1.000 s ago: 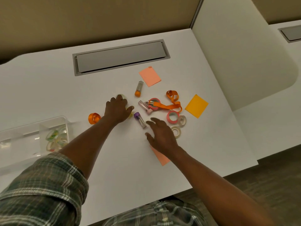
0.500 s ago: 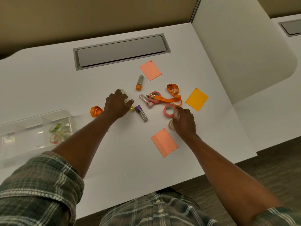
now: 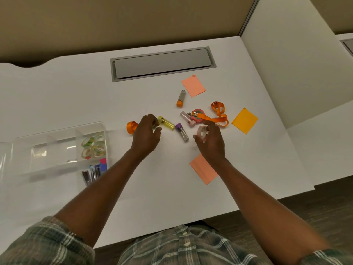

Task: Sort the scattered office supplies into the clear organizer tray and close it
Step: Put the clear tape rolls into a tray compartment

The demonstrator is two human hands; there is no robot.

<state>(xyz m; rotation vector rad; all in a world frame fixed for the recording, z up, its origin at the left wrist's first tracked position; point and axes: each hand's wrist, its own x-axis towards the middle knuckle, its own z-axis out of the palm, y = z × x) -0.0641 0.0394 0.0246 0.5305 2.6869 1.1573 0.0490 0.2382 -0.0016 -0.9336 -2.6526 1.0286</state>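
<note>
Up off the tabletop (image 3: 57, 88) came the pink tape roll (image 3: 202, 131), now pinched in the curled fingers of the right hand (image 3: 212, 144). The left hand (image 3: 146, 134) curls round a small clear thing (image 3: 155, 127) beside the yellow tube (image 3: 166, 123). The clear organizer tray (image 3: 89, 124) sits open at the tabletop's left edge, tape rolls (image 3: 93, 148) inside.

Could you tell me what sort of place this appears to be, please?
Most likely an office workstation: a white desk with a grey recessed cable hatch, a white divider panel beside it, and a neighbouring desk beyond.
</note>
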